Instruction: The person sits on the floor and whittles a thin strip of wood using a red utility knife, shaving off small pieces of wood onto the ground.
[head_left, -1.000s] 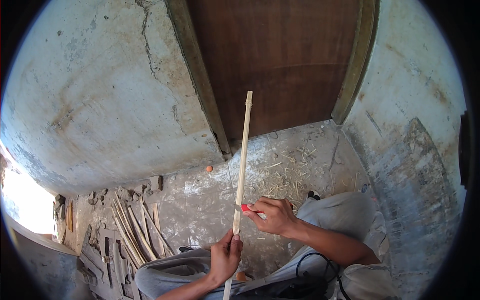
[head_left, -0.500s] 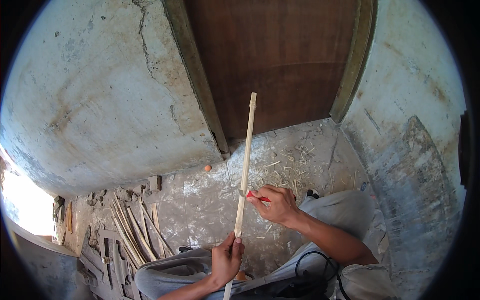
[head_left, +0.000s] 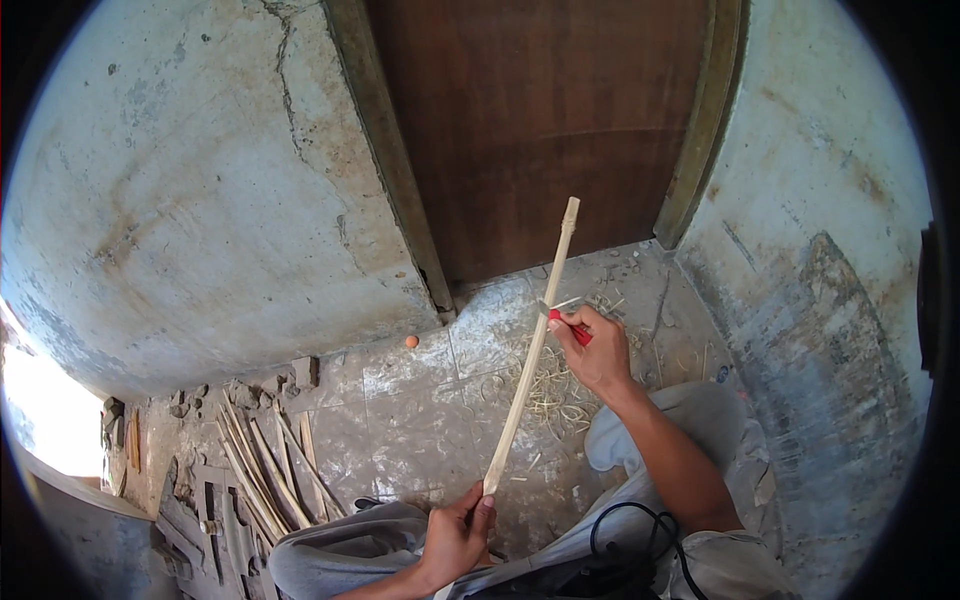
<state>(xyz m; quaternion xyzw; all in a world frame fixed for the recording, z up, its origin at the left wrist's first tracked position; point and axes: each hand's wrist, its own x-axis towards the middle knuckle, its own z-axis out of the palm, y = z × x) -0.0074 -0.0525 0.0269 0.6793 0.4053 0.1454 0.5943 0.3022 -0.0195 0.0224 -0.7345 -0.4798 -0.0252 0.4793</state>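
A long pale strip of bamboo (head_left: 523,392) slants up and to the right across the middle of the view. My left hand (head_left: 455,535) is closed around its lower part, thumb on top, near my left knee. Farther up the strip, my right hand (head_left: 602,362) grips the red handle of a small knife (head_left: 578,333). The short blade lies against the strip's side, with a thin pale sliver sticking out just beside it. The strip's lower end is partly hidden by my left hand.
Pale curled shavings (head_left: 560,405) litter the tiled floor beneath the strip. More strips (head_left: 262,455) lie in a bundle at the left, beside a grey slotted piece (head_left: 215,520) and rubble. A small orange ball-like thing (head_left: 411,342) lies near the wall. A brown door (head_left: 540,130) stands ahead.
My right hand and the knife have moved up along the bamboo strip. The strip's far end has swung to the right, and my left hand has shifted slightly lower.
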